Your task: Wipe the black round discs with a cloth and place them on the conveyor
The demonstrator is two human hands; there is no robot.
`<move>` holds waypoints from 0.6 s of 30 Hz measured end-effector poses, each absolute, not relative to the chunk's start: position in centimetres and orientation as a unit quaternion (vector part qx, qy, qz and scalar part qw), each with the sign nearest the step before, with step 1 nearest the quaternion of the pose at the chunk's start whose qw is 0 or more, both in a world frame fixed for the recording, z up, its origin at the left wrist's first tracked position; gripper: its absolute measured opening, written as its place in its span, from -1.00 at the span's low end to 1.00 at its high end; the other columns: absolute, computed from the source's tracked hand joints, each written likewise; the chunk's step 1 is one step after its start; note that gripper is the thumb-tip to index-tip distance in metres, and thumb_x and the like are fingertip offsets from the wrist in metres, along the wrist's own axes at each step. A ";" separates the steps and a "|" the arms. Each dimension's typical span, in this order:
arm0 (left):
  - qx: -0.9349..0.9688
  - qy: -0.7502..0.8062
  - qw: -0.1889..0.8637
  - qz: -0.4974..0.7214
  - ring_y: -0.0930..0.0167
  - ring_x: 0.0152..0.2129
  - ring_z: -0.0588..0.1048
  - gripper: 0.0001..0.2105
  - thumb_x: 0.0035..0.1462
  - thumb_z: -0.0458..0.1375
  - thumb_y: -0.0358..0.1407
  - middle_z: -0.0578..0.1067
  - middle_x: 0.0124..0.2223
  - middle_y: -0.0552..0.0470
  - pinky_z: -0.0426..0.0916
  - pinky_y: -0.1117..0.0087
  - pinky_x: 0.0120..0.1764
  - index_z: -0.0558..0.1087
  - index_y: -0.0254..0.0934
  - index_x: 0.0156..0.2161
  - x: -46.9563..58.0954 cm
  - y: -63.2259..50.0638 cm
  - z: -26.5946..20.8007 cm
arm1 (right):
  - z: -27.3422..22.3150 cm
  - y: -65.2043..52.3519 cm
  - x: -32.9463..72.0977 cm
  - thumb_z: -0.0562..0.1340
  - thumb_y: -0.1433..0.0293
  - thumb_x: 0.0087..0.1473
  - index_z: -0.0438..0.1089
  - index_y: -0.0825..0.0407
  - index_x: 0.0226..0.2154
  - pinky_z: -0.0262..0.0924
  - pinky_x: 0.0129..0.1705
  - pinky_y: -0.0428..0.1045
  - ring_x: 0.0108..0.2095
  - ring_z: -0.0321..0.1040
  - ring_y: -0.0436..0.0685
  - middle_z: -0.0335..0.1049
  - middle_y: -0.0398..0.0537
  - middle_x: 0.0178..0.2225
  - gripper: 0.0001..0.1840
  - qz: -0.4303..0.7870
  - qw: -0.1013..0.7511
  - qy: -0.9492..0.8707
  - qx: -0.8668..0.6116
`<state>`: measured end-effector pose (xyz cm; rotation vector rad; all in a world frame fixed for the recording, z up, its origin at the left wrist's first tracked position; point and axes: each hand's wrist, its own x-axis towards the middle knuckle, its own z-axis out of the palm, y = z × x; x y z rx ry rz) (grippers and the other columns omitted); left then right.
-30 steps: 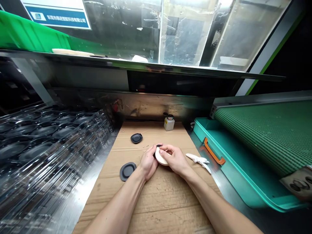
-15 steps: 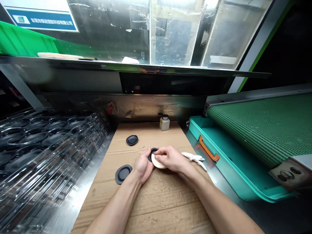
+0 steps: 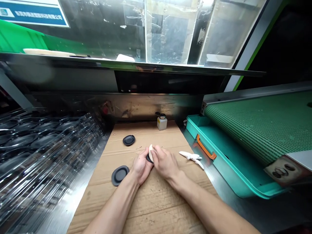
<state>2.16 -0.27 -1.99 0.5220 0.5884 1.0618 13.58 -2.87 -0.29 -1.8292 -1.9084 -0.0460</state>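
Left fingers [image 3: 144,154] gripping black disc [image 3: 148,159], right fingers [image 3: 157,154] pinching cream pad [image 3: 150,153], blue-white sign [image 3: 37,15] ending 有限公司

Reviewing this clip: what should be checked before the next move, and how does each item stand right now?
1. Left grip supports the black piece: ok.
2. Right grip has fingers on the pale disc: ok.
3. Disc sits flush against the black piece all round: cannot tell, fingers hide much of it.
4. Larger loose black part clear of the left wrist: cannot tell, they meet in this view.
5. Small bottle upright on the cardboard: ok.
6. White crumpled item apart from the right forearm: ok.
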 end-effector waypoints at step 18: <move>0.218 0.289 0.779 0.512 0.27 -0.17 0.53 -0.77 0.24 -0.01 -0.37 0.55 -0.18 -0.26 0.43 0.19 -0.04 0.47 -0.47 -0.25 2.2 0.1 -2.3 | -0.9 -3.6 13.7 -0.11 0.15 0.30 0.28 -0.10 -0.10 -0.01 -0.41 -0.06 -0.39 0.39 0.12 0.49 -0.07 -0.32 -0.65 -0.001 0.232 -0.655 -0.719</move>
